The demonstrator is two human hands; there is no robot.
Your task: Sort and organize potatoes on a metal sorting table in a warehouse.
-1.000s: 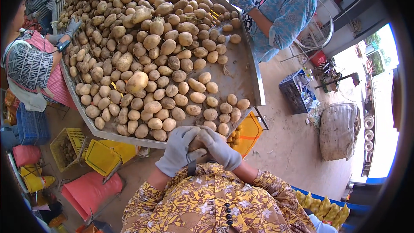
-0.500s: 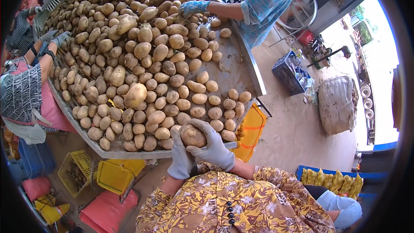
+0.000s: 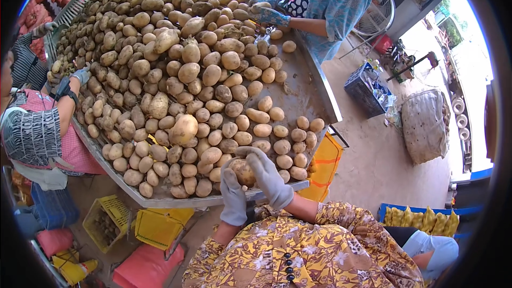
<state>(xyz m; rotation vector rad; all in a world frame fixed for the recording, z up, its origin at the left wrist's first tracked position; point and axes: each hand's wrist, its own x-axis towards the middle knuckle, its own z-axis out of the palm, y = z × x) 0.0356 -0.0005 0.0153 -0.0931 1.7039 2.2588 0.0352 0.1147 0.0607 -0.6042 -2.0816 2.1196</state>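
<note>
Both of my hands wear pale grey gloves and hold one large brown potato (image 3: 242, 172) just above the near edge of the metal sorting table (image 3: 186, 201). My left hand (image 3: 233, 198) is closed around its left and lower side. From the right and top, my right hand (image 3: 268, 177) curls over it, hiding much of its surface. A broad heap of loose potatoes (image 3: 128, 82) covers most of the table, with single ones lying close beyond my fingers. A large, paler potato (image 3: 183, 130) rests on top of the heap, to the left of my hands.
Across the table, a co-worker's patterned gloves (image 3: 272, 13) hold something over the heap. At the left, another co-worker's gloved hand (image 3: 81, 76) reaches among potatoes. Yellow crates (image 3: 109, 218) stand below the near edge. A blue crate (image 3: 365, 90) and a white sack (image 3: 424, 128) sit at right.
The whole view has shifted, so the scene sits further right. My hands have turned the potato between them. The far co-worker has brought both hands together.
</note>
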